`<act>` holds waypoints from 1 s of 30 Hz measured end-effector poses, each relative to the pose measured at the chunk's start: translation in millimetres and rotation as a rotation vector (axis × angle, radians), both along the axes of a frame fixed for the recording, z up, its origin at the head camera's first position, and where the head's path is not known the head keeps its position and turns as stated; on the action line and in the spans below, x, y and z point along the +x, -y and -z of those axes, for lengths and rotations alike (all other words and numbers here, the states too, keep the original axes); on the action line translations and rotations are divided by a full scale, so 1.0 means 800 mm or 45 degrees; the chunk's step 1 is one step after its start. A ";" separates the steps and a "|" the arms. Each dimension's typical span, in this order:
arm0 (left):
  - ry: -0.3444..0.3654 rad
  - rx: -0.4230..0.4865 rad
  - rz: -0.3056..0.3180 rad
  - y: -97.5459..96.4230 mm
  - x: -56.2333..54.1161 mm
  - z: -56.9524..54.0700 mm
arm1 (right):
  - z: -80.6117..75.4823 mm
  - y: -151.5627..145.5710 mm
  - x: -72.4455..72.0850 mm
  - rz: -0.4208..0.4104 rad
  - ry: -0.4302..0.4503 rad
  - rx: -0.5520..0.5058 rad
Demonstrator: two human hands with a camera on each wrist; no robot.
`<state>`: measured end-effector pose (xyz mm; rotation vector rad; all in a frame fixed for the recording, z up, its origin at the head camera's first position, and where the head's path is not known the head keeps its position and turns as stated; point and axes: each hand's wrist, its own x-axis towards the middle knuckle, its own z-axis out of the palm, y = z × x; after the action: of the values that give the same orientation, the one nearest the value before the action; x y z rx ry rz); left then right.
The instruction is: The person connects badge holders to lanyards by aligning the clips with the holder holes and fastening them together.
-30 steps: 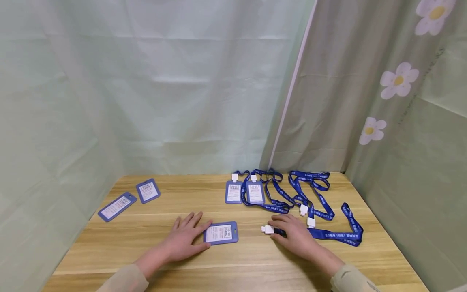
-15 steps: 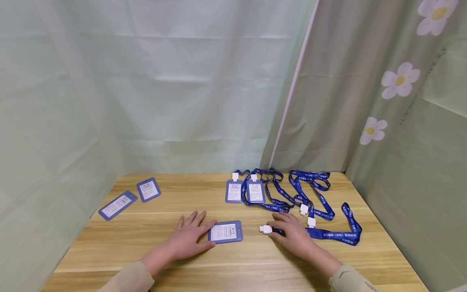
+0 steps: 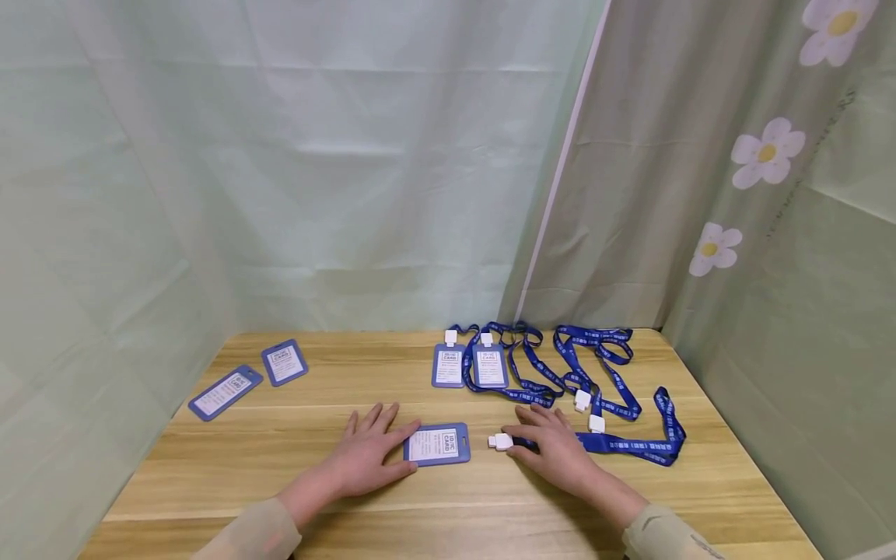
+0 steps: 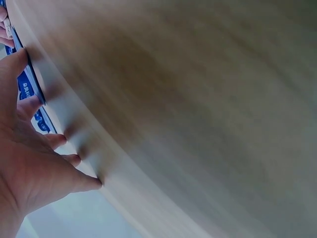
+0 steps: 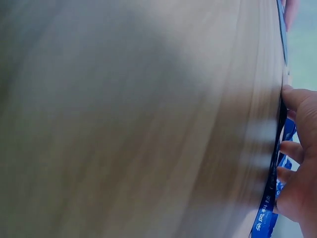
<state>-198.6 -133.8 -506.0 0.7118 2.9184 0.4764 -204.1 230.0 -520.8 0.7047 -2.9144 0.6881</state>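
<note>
In the head view my left hand (image 3: 364,455) lies with spread fingers on the table and pinches the left end of a blue ID card holder (image 3: 441,443) between thumb and index finger. The holder's slotted end points right. Facing it, the white clip (image 3: 500,442) of a blue lanyard (image 3: 626,445) sticks out from my right hand (image 3: 553,451), whose thumb and index finger pinch it at its base. A short gap separates clip and slot. Part of the strap is hidden under the right hand. The left wrist view shows the left fingertips (image 4: 101,185) down on the wood.
Two loose ID card holders (image 3: 224,393) lie at the left of the wooden table (image 3: 336,529). At the back, two holders (image 3: 490,367) hang on clipped lanyards. More blue lanyards (image 3: 616,385) with white clips (image 3: 596,424) lie at right. Curtains (image 3: 392,194) enclose the table.
The left hand has slid the card holder a little to the right. The right hand has drawn the lanyard clip slightly left, narrowing the gap; the strap behind it has shifted too.
</note>
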 end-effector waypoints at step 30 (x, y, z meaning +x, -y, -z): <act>0.000 0.017 -0.042 0.041 0.018 -0.005 | 0.000 0.046 0.002 0.039 0.044 -0.051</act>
<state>-184.3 -166.8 -501.9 0.6661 2.9336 0.4993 -202.8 193.5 -520.4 0.6487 -2.9273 0.7605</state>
